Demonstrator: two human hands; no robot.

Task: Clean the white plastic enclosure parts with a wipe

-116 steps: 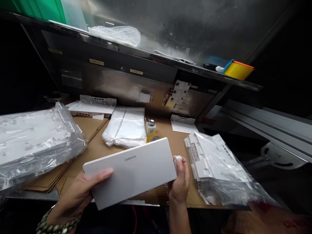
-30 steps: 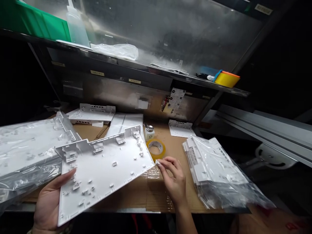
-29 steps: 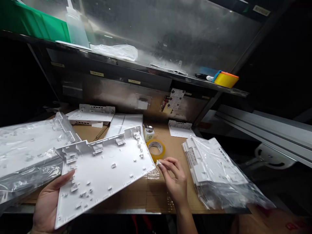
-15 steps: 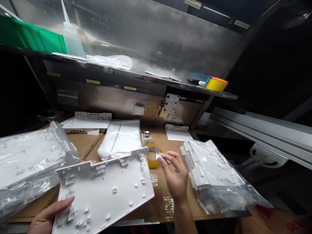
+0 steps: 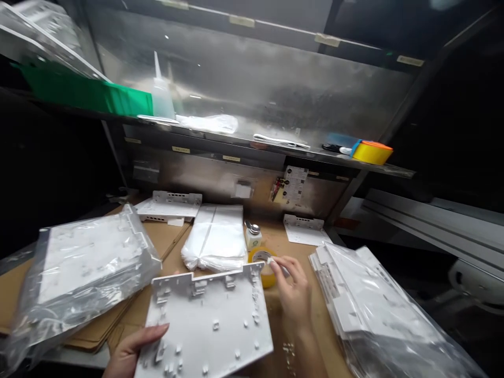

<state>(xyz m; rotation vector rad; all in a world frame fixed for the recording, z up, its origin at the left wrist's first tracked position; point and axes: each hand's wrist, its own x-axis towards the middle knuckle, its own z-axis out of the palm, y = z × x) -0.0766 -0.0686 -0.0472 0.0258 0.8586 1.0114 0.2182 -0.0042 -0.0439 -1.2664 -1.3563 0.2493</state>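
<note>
My left hand (image 5: 132, 350) holds a white plastic housing panel (image 5: 208, 323) by its lower left edge, inner side up, with clips and posts showing. My right hand (image 5: 293, 291) pinches a small white piece (image 5: 271, 261) between its fingertips, right over a roll of yellow tape (image 5: 263, 262) near the panel's far right corner. A small white bottle with a metal cap (image 5: 253, 236) stands just behind the tape.
Bagged stacks of white panels lie at the left (image 5: 82, 273) and right (image 5: 378, 310). A pile of folded clear bags (image 5: 218, 239) sits in the middle. Loose white parts (image 5: 169, 205) rest at the back. A shelf (image 5: 275, 149) above carries a squeeze bottle (image 5: 162, 97), green bin and yellow bin (image 5: 372, 152).
The panel was flipped from logo side up to inner side up, then lowered toward me. My right hand moved back to the tape roll with the white piece. The view tilted upward.
</note>
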